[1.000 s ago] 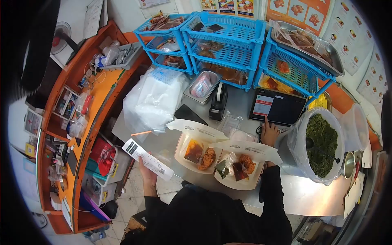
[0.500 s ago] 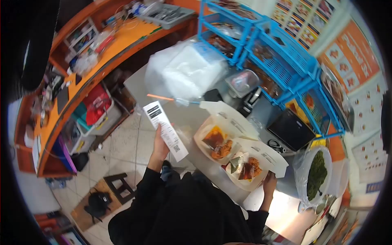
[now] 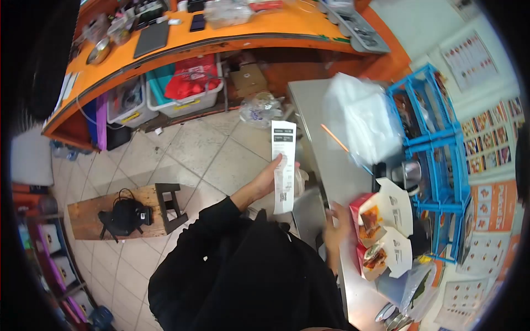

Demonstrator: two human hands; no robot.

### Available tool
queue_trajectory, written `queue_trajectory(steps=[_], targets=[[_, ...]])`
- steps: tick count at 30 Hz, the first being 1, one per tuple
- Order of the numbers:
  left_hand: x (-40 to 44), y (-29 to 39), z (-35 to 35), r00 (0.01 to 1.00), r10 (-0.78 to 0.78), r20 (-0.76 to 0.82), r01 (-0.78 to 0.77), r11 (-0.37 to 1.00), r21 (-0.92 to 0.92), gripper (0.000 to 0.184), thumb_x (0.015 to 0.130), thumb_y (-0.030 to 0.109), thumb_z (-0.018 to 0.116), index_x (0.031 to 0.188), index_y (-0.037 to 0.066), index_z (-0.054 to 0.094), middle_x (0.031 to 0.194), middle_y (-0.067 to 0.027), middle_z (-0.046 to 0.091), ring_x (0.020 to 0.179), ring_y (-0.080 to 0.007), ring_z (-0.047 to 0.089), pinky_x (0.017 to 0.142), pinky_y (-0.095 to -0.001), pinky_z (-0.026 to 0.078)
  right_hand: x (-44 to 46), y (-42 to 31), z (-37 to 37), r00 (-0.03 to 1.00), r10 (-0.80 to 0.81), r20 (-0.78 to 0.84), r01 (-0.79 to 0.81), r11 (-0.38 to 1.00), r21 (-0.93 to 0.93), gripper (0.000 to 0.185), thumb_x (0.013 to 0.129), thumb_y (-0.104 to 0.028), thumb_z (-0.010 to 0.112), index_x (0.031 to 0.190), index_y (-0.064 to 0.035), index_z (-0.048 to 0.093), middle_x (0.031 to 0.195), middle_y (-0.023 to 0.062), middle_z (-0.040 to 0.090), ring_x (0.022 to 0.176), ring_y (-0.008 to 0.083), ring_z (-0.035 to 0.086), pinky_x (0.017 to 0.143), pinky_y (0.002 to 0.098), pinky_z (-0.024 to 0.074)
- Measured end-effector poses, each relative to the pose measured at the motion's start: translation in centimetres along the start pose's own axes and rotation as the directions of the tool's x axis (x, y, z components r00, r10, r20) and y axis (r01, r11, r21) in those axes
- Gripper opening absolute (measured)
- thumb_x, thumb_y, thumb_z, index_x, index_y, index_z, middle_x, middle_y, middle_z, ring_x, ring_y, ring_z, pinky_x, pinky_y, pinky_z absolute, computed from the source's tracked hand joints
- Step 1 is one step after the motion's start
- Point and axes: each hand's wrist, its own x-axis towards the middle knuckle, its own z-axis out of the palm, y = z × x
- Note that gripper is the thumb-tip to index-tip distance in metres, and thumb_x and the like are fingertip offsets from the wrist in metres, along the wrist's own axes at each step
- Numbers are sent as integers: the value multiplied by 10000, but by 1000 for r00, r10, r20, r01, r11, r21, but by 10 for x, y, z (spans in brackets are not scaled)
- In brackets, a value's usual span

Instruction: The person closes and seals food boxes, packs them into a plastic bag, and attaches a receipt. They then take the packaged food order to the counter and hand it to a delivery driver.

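Pale tiles [image 3: 215, 160] cover the floor between one long orange counter [image 3: 292, 27] and one steel table [image 3: 309, 105]. Under the counter sit two white bins [image 3: 132, 116], one of them topped by one red bag [image 3: 193, 74]. One wooden bench [image 3: 85, 218] stands on the tiles with one black bag [image 3: 124, 215] lying on it.

Left hand [image 3: 264, 181] grips one paper receipt [image 3: 284, 176], thumb pressed on its face, upright in view just off the table's edge. Right hand [image 3: 334, 234] is blurred, at the table's near edge, its fingers loosely extended and let go, just beside two food boxes [image 3: 398, 207]; whether it touches them, I cannot tell. Both boxes rest side by side on the table, lids flipped open, food inside each.

Farther along the table are one pile of white plastic bags [image 3: 367, 116] and one thin stick [image 3: 335, 138], orange at one end. Three blue racks [image 3: 436, 171] line the back.
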Motion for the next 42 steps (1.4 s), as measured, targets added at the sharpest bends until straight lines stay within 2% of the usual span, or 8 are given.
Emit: queue_trajectory(steps=[9, 12, 18, 23, 25, 34, 40, 42], targets=[[-47, 73, -125, 982, 59, -179, -109, 952, -286, 543, 873, 472, 284, 1096, 11, 463, 1163, -134, 470, 1051, -246, 468, 886, -340, 377, 108, -61, 222, 828, -142, 542, -91, 920, 381, 177, 693, 2, 557, 868, 22, 574, 819, 110, 581, 646, 163, 567, 557, 249, 442], [-40, 91, -162, 978, 116, -176, -169, 930, -326, 581, 881, 464, 260, 1169, -14, 423, 1246, -143, 404, 1149, -257, 391, 945, -354, 319, 147, -26, 287, 828, 128, 545, -407, 807, 428, 80, 667, 39, 542, 745, 36, 561, 639, 83, 571, 614, 92, 543, 519, 220, 417], [1, 176, -212, 872, 84, -481, -204, 958, -201, 552, 862, 463, 330, 1154, 1, 403, 1158, -151, 469, 1060, -269, 460, 898, -364, 361, 258, 138, 475, 924, 337, 180, -378, 874, 306, 87, 700, -37, 534, 761, 14, 571, 612, 37, 533, 546, 97, 483, 487, 264, 395], [58, 242, -264, 810, 36, -586, -150, 978, -146, 450, 852, 359, 404, 1129, 5, 426, 904, -100, 535, 859, -216, 529, 783, -341, 416, 333, 229, 604, 673, 667, 320, -735, 653, 183, 322, 740, -149, 575, 1038, -28, 552, 862, 113, 592, 785, 190, 551, 707, 272, 411], [85, 264, -271, 804, 34, -594, -87, 994, -60, 423, 845, 316, 412, 1128, 2, 427, 895, -97, 536, 853, -211, 531, 777, -333, 416, 363, 218, 609, 452, 790, 415, -890, 431, 148, 427, 751, -199, 578, 1135, -31, 496, 1000, 152, 575, 913, 225, 545, 789, 275, 397], [169, 327, -240, 831, -16, -556, 201, 940, 274, 356, 809, 160, 482, 1123, 16, 396, 874, -111, 552, 836, -204, 536, 737, -310, 436, 336, 182, 559, 750, 384, 539, -403, 911, -88, 339, 757, -262, 588, 1060, -116, 540, 949, 130, 591, 808, 264, 581, 725, 329, 448], [216, 359, -235, 913, 233, -336, 16, 800, 600, 464, 757, 56, 521, 1181, 22, 334, 993, -96, 519, 942, -192, 494, 809, -298, 405, 263, 108, 430, 457, 611, 647, -682, 707, -186, 357, 778, -250, 565, 1086, -76, 520, 1025, 93, 580, 857, 238, 577, 775, 307, 442], [238, 364, -236, 881, 433, -189, -145, 628, 764, 641, 696, -10, 555, 1245, 35, 227, 1141, -104, 404, 1037, -203, 424, 873, -310, 363, 234, 96, 383, 497, 500, 709, -803, 575, 157, 362, 807, -285, 517, 1094, -65, 518, 937, 100, 603, 884, 209, 569, 768, 310, 448]])
